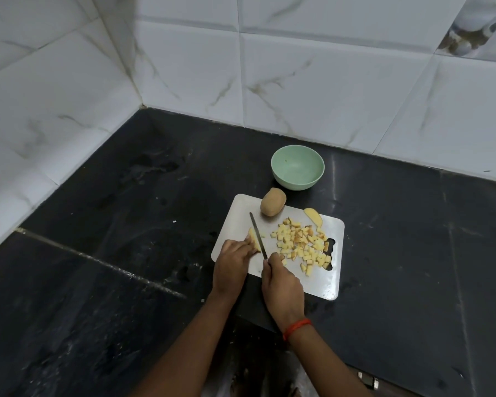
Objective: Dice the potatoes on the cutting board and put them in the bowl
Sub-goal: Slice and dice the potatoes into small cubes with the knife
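Lower centre, on the cutting board (235, 207): dicing underway. Left hand (232, 263) grip pins a potato piece (252, 239). Right hand (281, 285) grip is clamped on the knife (257, 233), blade against the piece. Diced heap (304, 242) to the right, whole potato (272, 202) uncut, green bowl (292, 183) above looks empty. Next probably calls for closer cuts, fingertips clear.

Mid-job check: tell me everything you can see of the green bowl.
The bowl is pale green, round and fairly deep, smooth and matte like plastic. It stands upright on the black countertop, just beyond the far edge of the cutting board and next to the whole potato. Whether it touches that potato I cannot tell. Its inside is empty: no diced pieces are in it yet.
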